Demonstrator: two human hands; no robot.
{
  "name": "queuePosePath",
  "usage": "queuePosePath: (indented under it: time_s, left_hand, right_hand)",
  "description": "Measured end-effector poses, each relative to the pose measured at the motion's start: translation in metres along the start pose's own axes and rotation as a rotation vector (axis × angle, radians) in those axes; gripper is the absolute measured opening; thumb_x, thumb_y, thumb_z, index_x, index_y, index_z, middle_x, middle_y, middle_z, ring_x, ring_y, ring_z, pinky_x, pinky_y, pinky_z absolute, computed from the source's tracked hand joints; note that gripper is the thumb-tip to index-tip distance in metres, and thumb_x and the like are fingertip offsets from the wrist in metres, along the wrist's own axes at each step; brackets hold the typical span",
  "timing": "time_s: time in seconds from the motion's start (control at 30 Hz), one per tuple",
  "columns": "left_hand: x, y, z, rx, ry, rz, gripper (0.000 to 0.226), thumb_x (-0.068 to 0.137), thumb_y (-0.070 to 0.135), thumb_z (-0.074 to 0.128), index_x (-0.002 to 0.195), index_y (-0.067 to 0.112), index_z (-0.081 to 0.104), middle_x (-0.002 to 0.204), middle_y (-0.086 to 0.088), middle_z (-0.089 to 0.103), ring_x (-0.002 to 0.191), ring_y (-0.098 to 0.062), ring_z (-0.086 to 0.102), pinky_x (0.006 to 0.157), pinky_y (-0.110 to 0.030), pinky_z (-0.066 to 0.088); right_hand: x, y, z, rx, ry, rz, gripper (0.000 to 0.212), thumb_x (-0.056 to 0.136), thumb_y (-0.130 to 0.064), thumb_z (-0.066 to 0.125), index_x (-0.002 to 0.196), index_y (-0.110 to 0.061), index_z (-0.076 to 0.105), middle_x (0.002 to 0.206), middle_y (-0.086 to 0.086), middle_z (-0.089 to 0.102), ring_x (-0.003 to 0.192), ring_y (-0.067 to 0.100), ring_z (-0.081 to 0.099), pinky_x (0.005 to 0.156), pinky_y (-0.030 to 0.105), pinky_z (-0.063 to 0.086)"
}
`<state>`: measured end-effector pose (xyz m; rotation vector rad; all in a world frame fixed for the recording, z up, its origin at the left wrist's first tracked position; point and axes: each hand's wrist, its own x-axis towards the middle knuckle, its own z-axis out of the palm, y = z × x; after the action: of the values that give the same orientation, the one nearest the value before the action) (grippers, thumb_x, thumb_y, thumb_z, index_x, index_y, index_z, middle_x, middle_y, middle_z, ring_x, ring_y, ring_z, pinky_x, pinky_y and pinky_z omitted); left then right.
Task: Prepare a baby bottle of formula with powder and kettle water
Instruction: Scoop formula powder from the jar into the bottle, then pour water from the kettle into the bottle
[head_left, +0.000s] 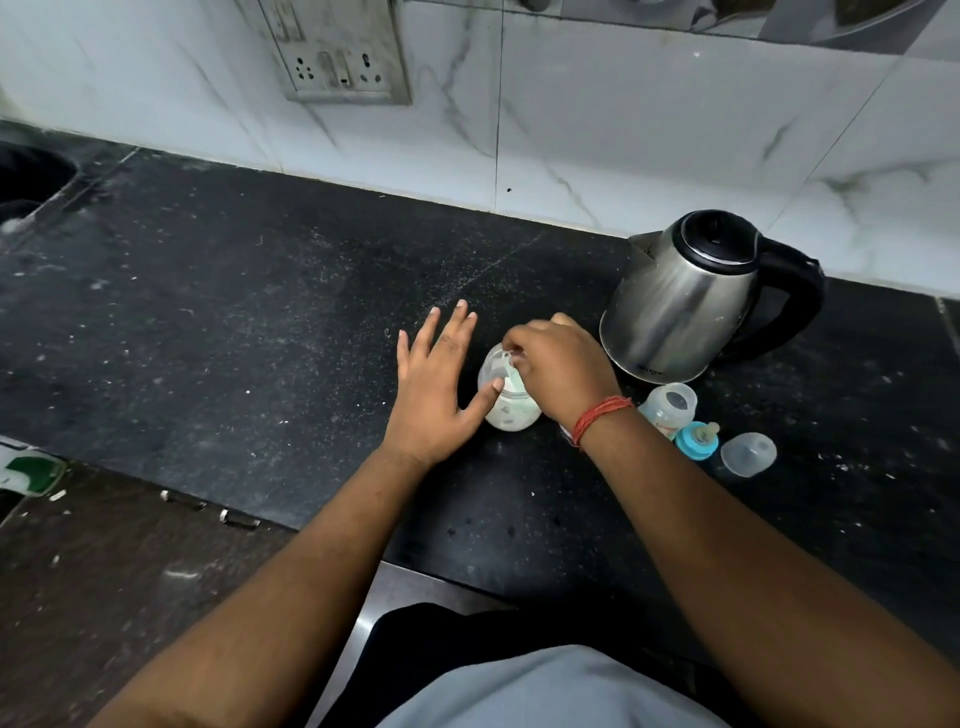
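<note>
The person's pale grey shirt (550, 691) is nearest, low in the view, and both bare arms reach out from it over the black speckled stone counter (234, 312). On the left, the left hand (434, 384) is spread wide and flat, and only its thumb touches the clear plastic jar with white powder in it (511, 410). Next, the right hand (558, 371) sits on top of that jar with its fingers curled, pinching something small at the jar's mouth. I cannot tell what it is, maybe a scoop. It looks like the powder step. Further right stands the shiny steel kettle with a black handle (685, 306). In front of it is the small clear baby bottle (670, 408), standing up straight with its open mouth pointing up. Beside it lie the blue ring with a teat (698, 439) and the clear dome cap (748, 454). The next move needs a level scoop carried to the bottle without spilling.
</note>
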<state>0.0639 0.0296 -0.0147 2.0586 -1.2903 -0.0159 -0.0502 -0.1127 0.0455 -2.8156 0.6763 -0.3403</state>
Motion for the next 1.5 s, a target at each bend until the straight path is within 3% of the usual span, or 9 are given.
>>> queuePosePath:
  time_s: [0.3,0.5,0.67,0.9,1.0,1.13,1.27,1.4,1.5]
  left_hand:
    - [0.017,0.032,0.006,0.037,0.06,0.134,0.076,0.1,0.063,0.043,0.161,0.021,0.025,0.172,0.007,0.017,0.16,-0.022,0.007,0.126,-0.06,-0.002]
    - [0.033,0.075,0.023,-0.007,0.056,0.224,0.075,0.098,0.056,0.051,0.16,0.019,0.028,0.172,0.005,0.018,0.16,-0.022,0.009,0.126,-0.06,0.002]
    - [0.037,0.107,0.047,-0.089,-0.012,0.27,0.075,0.099,0.053,0.053,0.159,0.014,0.032,0.171,0.0,0.023,0.159,-0.022,0.014,0.128,-0.053,0.006]
    - [0.03,0.134,0.086,-0.197,-0.166,0.26,0.075,0.098,0.056,0.054,0.158,0.017,0.034,0.164,0.0,0.038,0.152,-0.016,0.034,0.127,-0.042,0.021]
    - [0.027,0.139,0.099,-0.208,-0.234,0.176,0.074,0.095,0.056,0.058,0.157,0.023,0.034,0.158,0.004,0.045,0.146,-0.011,0.039,0.121,-0.025,0.025]
    - [0.027,0.143,0.111,-0.236,-0.325,0.097,0.081,0.088,0.062,0.06,0.155,0.025,0.036,0.152,0.01,0.048,0.139,-0.007,0.043,0.112,-0.026,0.035]
    - [0.028,0.143,0.121,-0.296,-0.389,0.031,0.085,0.082,0.063,0.07,0.152,0.025,0.04,0.147,0.017,0.05,0.131,0.006,0.043,0.101,0.001,0.024]
    - [0.033,0.141,0.128,-0.289,-0.422,0.011,0.083,0.081,0.06,0.076,0.15,0.028,0.042,0.137,0.022,0.055,0.117,0.02,0.045,0.092,0.007,0.024]
    - [0.035,0.139,0.129,-0.29,-0.438,-0.002,0.074,0.078,0.062,0.075,0.14,0.037,0.045,0.124,0.028,0.06,0.111,0.026,0.049,0.088,0.005,0.03]
  right_hand:
    - [-0.03,0.027,-0.03,0.17,0.31,0.08,0.017,0.093,-0.016,0.063,0.108,-0.016,0.071,0.105,0.001,0.07,0.101,0.025,0.059,0.084,0.036,0.049]
    - [-0.054,0.062,-0.051,0.288,0.482,0.165,0.018,0.091,-0.012,0.059,0.106,-0.014,0.069,0.103,0.0,0.068,0.097,0.023,0.06,0.083,0.041,0.052]
    - [-0.076,0.1,-0.067,0.384,0.61,0.278,0.015,0.091,-0.012,0.058,0.103,-0.016,0.067,0.101,-0.005,0.065,0.088,0.017,0.061,0.077,0.035,0.054]
    - [-0.106,0.152,-0.074,0.418,0.615,0.46,0.017,0.089,-0.009,0.062,0.102,-0.018,0.068,0.096,-0.008,0.06,0.076,0.007,0.057,0.073,0.027,0.055]
    - [-0.113,0.17,-0.072,0.457,0.563,0.531,0.016,0.089,-0.011,0.066,0.104,-0.019,0.067,0.097,-0.005,0.06,0.077,0.007,0.057,0.077,0.028,0.056]
    - [-0.115,0.19,-0.074,0.497,0.558,0.577,0.018,0.087,-0.015,0.071,0.101,-0.024,0.063,0.096,-0.013,0.055,0.077,0.003,0.057,0.074,0.02,0.051]
    - [-0.108,0.208,-0.076,0.542,0.6,0.645,0.031,0.085,-0.019,0.076,0.111,-0.023,0.058,0.109,-0.008,0.05,0.084,0.002,0.055,0.072,0.007,0.042]
    - [-0.092,0.226,-0.08,0.654,0.576,0.673,0.059,0.083,-0.021,0.08,0.134,-0.022,0.05,0.132,-0.004,0.043,0.104,0.005,0.053,0.083,0.012,0.045]
    - [-0.074,0.239,-0.086,0.799,0.409,0.637,0.064,0.083,-0.019,0.079,0.138,-0.026,0.048,0.14,-0.001,0.048,0.119,0.01,0.055,0.099,0.027,0.049]
